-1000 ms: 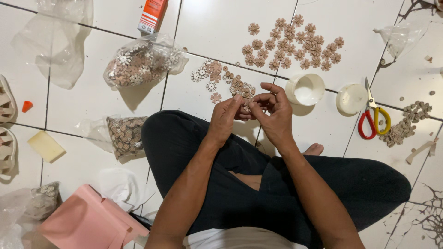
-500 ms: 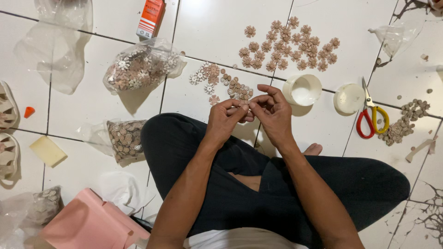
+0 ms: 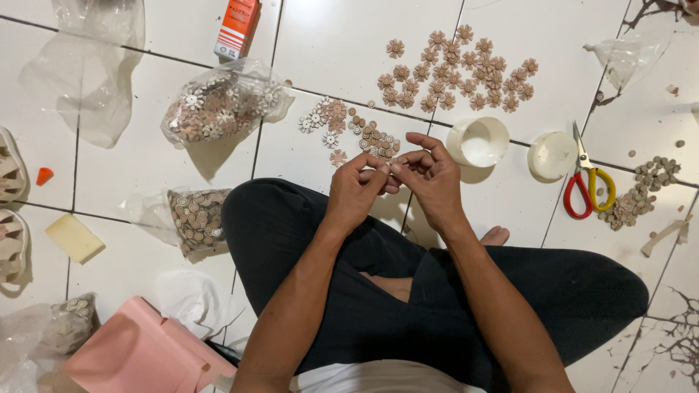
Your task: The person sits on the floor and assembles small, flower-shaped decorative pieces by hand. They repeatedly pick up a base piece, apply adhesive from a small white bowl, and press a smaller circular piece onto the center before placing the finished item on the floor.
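Your left hand (image 3: pixel 357 185) and right hand (image 3: pixel 429 178) meet fingertip to fingertip above your crossed legs, both pinching one tiny brown piece (image 3: pixel 387 167), too small to identify. Just beyond them: a loose pile of small brown wooden discs (image 3: pixel 375 138) on the white tiled floor (image 3: pixel 342 44). Farther out, roughly thirty brown flower-shaped pieces (image 3: pixel 459 69) laid flat. Two round white tubs (image 3: pixel 478 141), (image 3: pixel 551 154); contents not discernible. One red-and-yellow-handled scissors (image 3: pixel 588 182). Left: two clear plastic bags of flower pieces (image 3: pixel 218 105), (image 3: pixel 195 218); one orange rectangular box (image 3: pixel 237 28).
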A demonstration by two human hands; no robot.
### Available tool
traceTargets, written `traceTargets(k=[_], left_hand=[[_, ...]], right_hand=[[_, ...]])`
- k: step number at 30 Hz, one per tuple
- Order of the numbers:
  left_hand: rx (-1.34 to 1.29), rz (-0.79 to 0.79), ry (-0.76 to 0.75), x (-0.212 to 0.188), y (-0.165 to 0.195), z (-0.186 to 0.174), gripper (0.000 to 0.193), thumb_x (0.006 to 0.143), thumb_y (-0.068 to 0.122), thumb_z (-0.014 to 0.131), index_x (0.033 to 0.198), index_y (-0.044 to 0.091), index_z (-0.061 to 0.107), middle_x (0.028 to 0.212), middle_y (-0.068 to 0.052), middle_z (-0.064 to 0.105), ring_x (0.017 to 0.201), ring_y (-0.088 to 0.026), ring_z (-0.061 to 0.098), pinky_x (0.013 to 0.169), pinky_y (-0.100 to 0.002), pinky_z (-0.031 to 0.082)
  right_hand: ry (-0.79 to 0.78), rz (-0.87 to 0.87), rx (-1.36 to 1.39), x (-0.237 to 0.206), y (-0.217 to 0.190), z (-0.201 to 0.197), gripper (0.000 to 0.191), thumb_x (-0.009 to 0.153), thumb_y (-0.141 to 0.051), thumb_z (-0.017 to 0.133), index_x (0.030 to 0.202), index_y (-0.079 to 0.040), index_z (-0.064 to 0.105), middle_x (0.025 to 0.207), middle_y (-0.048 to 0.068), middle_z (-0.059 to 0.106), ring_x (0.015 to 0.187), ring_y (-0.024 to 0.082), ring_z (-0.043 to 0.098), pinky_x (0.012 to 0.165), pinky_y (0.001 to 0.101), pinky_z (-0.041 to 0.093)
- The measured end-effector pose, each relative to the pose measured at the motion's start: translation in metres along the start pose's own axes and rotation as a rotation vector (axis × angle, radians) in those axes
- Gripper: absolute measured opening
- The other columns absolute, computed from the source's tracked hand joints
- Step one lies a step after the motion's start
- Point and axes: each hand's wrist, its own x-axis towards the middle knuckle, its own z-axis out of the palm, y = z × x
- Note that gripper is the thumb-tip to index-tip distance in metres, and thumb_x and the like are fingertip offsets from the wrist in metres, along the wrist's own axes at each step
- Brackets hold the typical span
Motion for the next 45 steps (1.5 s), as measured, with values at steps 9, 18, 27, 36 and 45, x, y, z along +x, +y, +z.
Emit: traceTargets(k=[9,18,27,36,45], left_hand=[[0.022,0.005,-0.02,-0.003,0.003,0.003,0.013,0.101,0.011,0.062,0.101,-0.001,0.065,0.083,-0.015,0.076,0.076,-0.015,0.076,0.067,-0.026,0.06],[0.541,0.053,0.237,0.044,0.049,0.014,0.014,0.096,0.016,0.066,0.094,0.006,0.076,0.08,-0.004,0.078,0.067,-0.012,0.072,0.062,-0.028,0.056],[0.865,0.148,0.408,0.141,0.084,0.041,0.013,0.093,0.016,0.068,0.097,0.007,0.076,0.093,-0.01,0.076,0.082,-0.023,0.073,0.077,-0.038,0.056],[0.84,0.099,0.402,0.069,0.096,0.031,0.028,0.09,0.002,0.061,0.114,0.009,0.072,0.085,-0.009,0.073,0.066,-0.017,0.068,0.061,-0.034,0.056],[0.397,0.404,0.26,-0.118,0.108,0.006,0.025,0.106,0.008,0.053,0.126,0.003,0.067,0.078,-0.005,0.065,0.066,-0.011,0.062,0.062,-0.026,0.058]], right_hand=[[-0.001,0.085,-0.124,-0.001,-0.019,-0.002,0.07,0.088,-0.003,0.078,0.15,-0.002,0.044,0.103,0.015,0.072,0.093,0.017,0.071,0.081,0.0295,0.062],[0.011,-0.088,-0.634,-0.044,-0.095,-0.09,0.057,0.095,-0.011,0.073,0.148,-0.004,0.052,0.122,0.013,0.071,0.112,0.02,0.07,0.097,0.034,0.059],[0.284,-0.026,-0.514,-0.119,-0.112,-0.157,0.053,0.092,-0.004,0.07,0.142,0.002,0.055,0.116,0.013,0.073,0.107,0.018,0.07,0.094,0.0314,0.057],[0.539,-0.149,-0.455,-0.195,-0.116,-0.167,0.06,0.093,0.007,0.073,0.15,0.004,0.053,0.098,0.011,0.069,0.089,0.012,0.064,0.077,0.0219,0.052],[0.458,-0.351,-0.325,-0.301,-0.139,-0.17,0.045,0.101,0.006,0.058,0.145,0.006,0.053,0.107,0.014,0.072,0.1,0.017,0.069,0.091,0.0307,0.058]])
